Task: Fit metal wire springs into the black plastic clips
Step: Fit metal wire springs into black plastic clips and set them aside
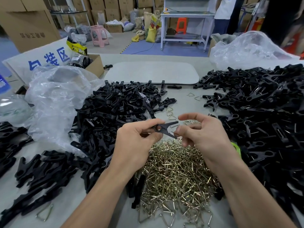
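Your forearms reach over the spring heap [177, 175] at the near edge of the table [184, 99]. Your left hand [134, 142] pinches a clip [164, 128] by its ring end, with the clip's two legs splayed rightward. Your right hand [202, 134] pinches a spring [171, 133] against the clip's lower leg, forefinger lifted above. A left pile [115, 112] and a right pile [255, 104] of clips flank your hands.
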### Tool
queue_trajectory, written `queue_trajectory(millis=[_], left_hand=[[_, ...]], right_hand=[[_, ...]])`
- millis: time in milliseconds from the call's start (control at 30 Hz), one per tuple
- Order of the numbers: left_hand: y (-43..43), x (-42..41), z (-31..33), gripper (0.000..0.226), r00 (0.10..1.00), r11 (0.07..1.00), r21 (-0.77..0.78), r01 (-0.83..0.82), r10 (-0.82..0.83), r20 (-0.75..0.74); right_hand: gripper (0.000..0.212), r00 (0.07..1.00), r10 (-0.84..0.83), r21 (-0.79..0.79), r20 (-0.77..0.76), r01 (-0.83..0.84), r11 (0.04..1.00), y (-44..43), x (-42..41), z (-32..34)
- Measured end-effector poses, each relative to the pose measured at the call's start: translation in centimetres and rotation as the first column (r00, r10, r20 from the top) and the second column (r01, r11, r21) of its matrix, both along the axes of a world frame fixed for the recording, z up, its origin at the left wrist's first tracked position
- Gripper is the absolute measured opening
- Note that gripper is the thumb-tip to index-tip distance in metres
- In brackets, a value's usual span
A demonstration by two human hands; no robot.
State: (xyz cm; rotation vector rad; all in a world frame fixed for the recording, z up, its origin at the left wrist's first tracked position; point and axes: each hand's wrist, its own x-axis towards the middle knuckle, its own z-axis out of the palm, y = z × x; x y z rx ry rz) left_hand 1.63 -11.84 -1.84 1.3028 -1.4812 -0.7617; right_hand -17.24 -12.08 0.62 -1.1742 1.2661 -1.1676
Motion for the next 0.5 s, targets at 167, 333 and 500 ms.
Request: queue_trajectory(millis=[167,333,500], left_hand=[[0.10,-0.01,0.02,0.048,1.000,1.000,-0.008,-0.007,0.007,-0.011],[0.12,-0.03,0.10,0.050,1.000,1.000,-0.013,-0.013,0.012,-0.013],[0.28,-0.27,0.10,0.052,0.998,0.998,-0.015,0.053,-0.054,-0.029]], right_hand=[[0.029,0.999,0.033,0.000,0.012,-0.033,0.999,-0.19,-0.31,-0.25],[0.028,1.000,0.017,0.010,0.011,-0.017,1.000,-0.38,-0.34,-0.49],[0.028,1.000,0.021,0.013,0.016,-0.022,1.000,-0.31,-0.06,-0.83]])
